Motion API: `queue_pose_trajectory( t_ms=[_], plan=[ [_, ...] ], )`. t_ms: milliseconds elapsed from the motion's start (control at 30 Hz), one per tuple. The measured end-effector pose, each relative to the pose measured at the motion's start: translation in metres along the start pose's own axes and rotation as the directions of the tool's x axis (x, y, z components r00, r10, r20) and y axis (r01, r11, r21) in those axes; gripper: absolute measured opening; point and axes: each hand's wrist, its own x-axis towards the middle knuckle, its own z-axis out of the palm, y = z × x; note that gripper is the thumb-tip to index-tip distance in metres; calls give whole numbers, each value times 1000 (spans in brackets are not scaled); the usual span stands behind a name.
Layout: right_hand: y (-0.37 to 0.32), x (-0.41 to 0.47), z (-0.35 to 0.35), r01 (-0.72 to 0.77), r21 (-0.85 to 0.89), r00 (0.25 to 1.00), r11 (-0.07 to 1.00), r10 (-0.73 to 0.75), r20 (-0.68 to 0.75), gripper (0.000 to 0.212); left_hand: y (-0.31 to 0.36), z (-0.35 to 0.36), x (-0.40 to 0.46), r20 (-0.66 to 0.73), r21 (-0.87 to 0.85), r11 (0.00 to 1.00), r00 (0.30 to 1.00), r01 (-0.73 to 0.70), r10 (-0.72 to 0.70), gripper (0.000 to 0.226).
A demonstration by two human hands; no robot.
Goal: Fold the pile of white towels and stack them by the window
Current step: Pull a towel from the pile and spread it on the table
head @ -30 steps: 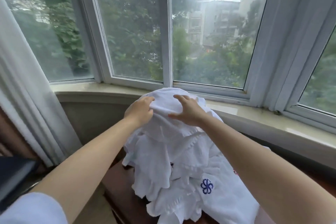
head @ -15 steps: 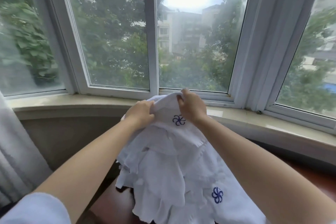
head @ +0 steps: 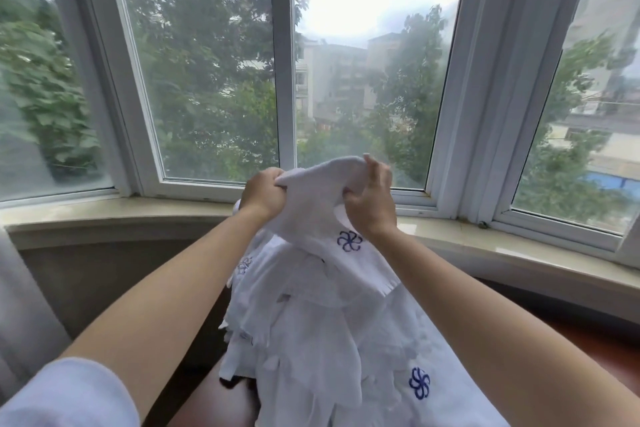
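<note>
I have my left hand [head: 262, 191] and right hand [head: 371, 202] both clamped on the top edge of one white towel [head: 313, 198], lifted above the pile of towels [head: 322, 333]. The pile sits heaped on a dark wooden surface [head: 221, 402] near me, just short of the window sill [head: 114, 213].

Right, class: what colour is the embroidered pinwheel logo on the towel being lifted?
Dark blue on white, clearest in the head view, on the lifted towel at the logo.

Towels [head: 332, 305]: white matt cloth, fringed edges. Windowsill [head: 114, 213]: smooth glossy stone. Table [head: 214, 402]: polished dark wood.
</note>
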Motion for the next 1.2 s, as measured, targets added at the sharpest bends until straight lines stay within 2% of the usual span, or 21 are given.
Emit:
queue_pose_trajectory(
  t_ms=[67, 133, 167, 200, 267, 367, 467, 500, 533, 633, 700, 767, 833, 900, 967, 1033, 1100, 1200],
  plan=[
    [12, -2, 7, -8, -191, 965, 982, 57, 254, 84, 3, 1, 0, -21, -101, 995, 1000, 8, -10, 22],
    [20, -5, 17, 20, -318, 864, 948, 144, 482, 104, 2, 4, 0, -11, -158, 986, 999, 45, -47, 27],
    [23, -8, 21, 57, -362, 826, 930, 160, 541, 107, 0, 6, -1, 8, -164, 985, 999, 50, -49, 29],
    [26, -12, 25, 107, -409, 823, 906, 150, 548, 103, -3, 8, -2, 28, -154, 987, 999, 45, -41, 30],
    [29, -14, 30, 158, -461, 880, 873, 87, 467, 77, -8, 10, -7, 61, -117, 993, 998, 15, -7, 33],
    [28, -12, 29, 83, -479, 940, 874, 91, 329, 37, -12, 8, -15, 178, -18, 996, 980, -87, 89, 44],
    [31, -9, 28, -22, -436, 947, 900, 158, 278, 24, -18, 5, -24, 371, 200, 950, 916, -239, 152, 44],
    [33, -9, 28, -15, -403, 942, 915, 148, 301, 25, -21, 4, -27, 415, 244, 929, 896, -279, 160, 42],
    [34, -10, 30, 13, -381, 934, 925, 125, 335, 35, -24, 4, -29, 440, 272, 916, 884, -296, 155, 43],
    [37, -17, 31, 76, -374, 931, 924, 69, 360, 77, -29, 8, -33, 438, 278, 910, 884, -307, 164, 41],
    [39, -18, 29, 78, -375, 927, 924, 72, 369, 108, -28, 12, -34, 433, 280, 901, 881, -331, 189, 30],
    [36, -19, 27, 104, -411, 909, 906, 82, 410, 125, -30, 15, -33, 432, 291, 883, 874, -369, 223, 26],
    [34, -20, 26, 141, -480, 890, 866, 102, 445, 122, -33, 18, -32, 427, 317, 859, 869, -401, 249, 22],
    [33, -20, 27, 141, -499, 902, 855, 98, 421, 99, -35, 20, -30, 406, 323, 847, 870, -423, 280, 14],
    [33, -19, 28, 108, -475, 934, 873, 75, 350, 77, -32, 21, -31, 341, 355, 844, 896, -402, 283, 19],
    [34, -19, 30, 59, -441, 947, 896, 90, 310, 77, -26, 21, -31, 241, 334, 859, 916, -388, 320, 22],
    [35, -19, 31, -17, -335, 953, 942, 117, 280, 89, -18, 21, -29, 124, 230, 882, 911, -411, 393, 23],
    [32, -19, 22, -84, 23, 986, 996, 80, 143, 88, 7, 23, -26, -43, 51, 886, 885, -461, 463, 30]
  ],
)
